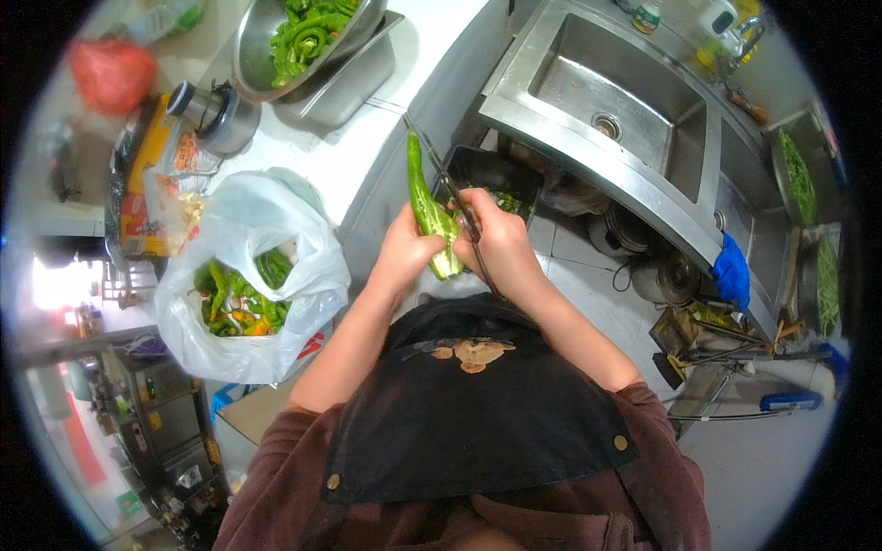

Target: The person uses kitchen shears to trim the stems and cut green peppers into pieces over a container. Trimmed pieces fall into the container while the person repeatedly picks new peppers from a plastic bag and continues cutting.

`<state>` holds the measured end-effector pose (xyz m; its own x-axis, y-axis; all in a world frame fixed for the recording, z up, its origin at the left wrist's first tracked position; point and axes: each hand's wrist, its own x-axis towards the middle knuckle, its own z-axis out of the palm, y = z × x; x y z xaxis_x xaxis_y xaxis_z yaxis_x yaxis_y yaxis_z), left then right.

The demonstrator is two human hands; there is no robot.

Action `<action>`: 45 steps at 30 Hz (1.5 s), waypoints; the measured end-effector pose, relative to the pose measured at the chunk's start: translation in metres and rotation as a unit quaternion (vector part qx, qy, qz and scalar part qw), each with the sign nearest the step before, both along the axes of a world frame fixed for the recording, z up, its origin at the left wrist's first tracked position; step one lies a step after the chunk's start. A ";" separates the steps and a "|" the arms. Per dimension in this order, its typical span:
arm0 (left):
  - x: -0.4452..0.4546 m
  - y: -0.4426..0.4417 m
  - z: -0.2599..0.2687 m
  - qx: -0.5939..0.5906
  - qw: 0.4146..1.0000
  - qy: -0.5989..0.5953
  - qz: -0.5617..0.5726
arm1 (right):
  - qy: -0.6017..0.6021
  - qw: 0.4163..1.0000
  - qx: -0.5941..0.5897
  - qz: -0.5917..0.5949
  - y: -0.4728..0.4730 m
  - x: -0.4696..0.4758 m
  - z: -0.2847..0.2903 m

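Note:
My left hand [400, 249] grips a long green pepper [422, 182] near its wide end. That end is split open, and pale flesh and seeds show inside. In my right hand [506, 241] is a long, thin, dark tool [451, 180], slanting up beside the pepper; its exact kind cannot be made out. The right fingertips are at the pepper's opened side. Beneath my hands, a black bin [475, 165] contains green and pale scraps. A white plastic bag [207, 296] of whole peppers [238, 293] stands to my left. Farther up, a metal bowl [251, 48] holds opened green peppers [310, 41].
The white counter [427, 34] carries the bowl, a metal pan [344, 96] under it, and a steel canister [234, 124]. To the right are a steel sink [599, 89] with a blue cloth [730, 272] on its edge and lidded pots [672, 279] below.

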<state>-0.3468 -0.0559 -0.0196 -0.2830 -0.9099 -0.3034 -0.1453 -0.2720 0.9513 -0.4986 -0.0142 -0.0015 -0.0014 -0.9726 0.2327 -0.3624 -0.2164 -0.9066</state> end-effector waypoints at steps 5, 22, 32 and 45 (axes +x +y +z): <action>0.016 -0.002 0.008 0.181 0.967 0.175 -0.031 | -0.077 0.992 0.095 -0.033 -0.006 -0.006 -0.007; -0.002 0.004 -0.001 0.054 0.986 0.150 0.057 | 0.037 0.996 0.022 -0.077 -0.014 -0.002 -0.012; 0.000 -0.001 -0.010 -0.035 0.999 -0.007 -0.017 | -0.217 0.954 0.203 0.027 -0.029 -0.018 -0.040; 0.050 -0.026 -0.062 -0.061 0.980 -0.188 -0.007 | -0.473 0.843 0.253 0.034 -0.043 -0.054 -0.028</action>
